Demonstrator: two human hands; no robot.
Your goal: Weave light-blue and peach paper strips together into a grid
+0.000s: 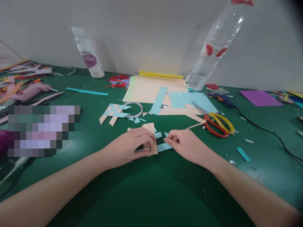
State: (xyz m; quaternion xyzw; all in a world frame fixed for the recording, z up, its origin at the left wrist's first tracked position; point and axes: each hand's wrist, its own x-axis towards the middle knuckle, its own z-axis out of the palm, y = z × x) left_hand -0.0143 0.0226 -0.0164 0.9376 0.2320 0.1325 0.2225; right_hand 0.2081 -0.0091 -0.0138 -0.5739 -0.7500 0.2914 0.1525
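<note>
My left hand [132, 145] rests over a small piece of crossed paper strips, its fingers curled and pressing on the peach strips [153, 138]. Light blue strips [165, 147] stick out from that piece to the right. Beside it my right hand [181, 142] is closed, thumb against the fingers, at the ends of the blue strips; what sits between its fingertips is too small to make out. A woven piece of blue and peach strips [115, 110] lies behind my left hand, touching a roll of clear tape [133, 109].
Red and yellow scissors [219, 124] lie right of centre by blue sheets [189, 100] and peach sheets [144, 90]. A clear bottle [210, 53] and a white bottle [90, 56] stand at the wall. A glue gun [222, 99] trails a black cable.
</note>
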